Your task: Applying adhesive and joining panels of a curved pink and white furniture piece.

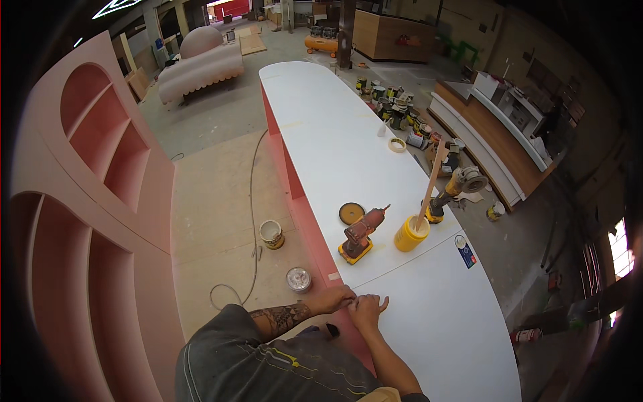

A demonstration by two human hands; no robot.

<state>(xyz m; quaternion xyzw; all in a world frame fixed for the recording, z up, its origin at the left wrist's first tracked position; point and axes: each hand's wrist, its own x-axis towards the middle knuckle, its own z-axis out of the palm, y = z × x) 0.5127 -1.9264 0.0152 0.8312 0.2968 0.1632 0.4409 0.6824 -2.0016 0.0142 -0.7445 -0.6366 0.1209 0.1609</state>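
Observation:
Both of my hands meet at the near-left edge of a long white countertop [429, 321] with pink sides, close to the seam across its top. My left hand [337, 298] is closed, its fingertips against the right hand at the edge. My right hand [366, 311] has its fingers bent together and one digit sticking out to the right. Whatever the fingers pinch between them is too small or hidden to make out. Beyond the hands a red and yellow cordless drill [362, 234] stands on the top, beside a yellow tub [411, 234] holding a wooden stick [432, 181].
A cordless angle grinder [462, 184], a round disc [351, 213] and a tape roll [396, 145] lie on the countertop. On the floor at left are two open tubs [271, 234] and a cable [252, 187]. Pink arched shelving [154, 201] stands left; several paint cans [398, 107] sit right.

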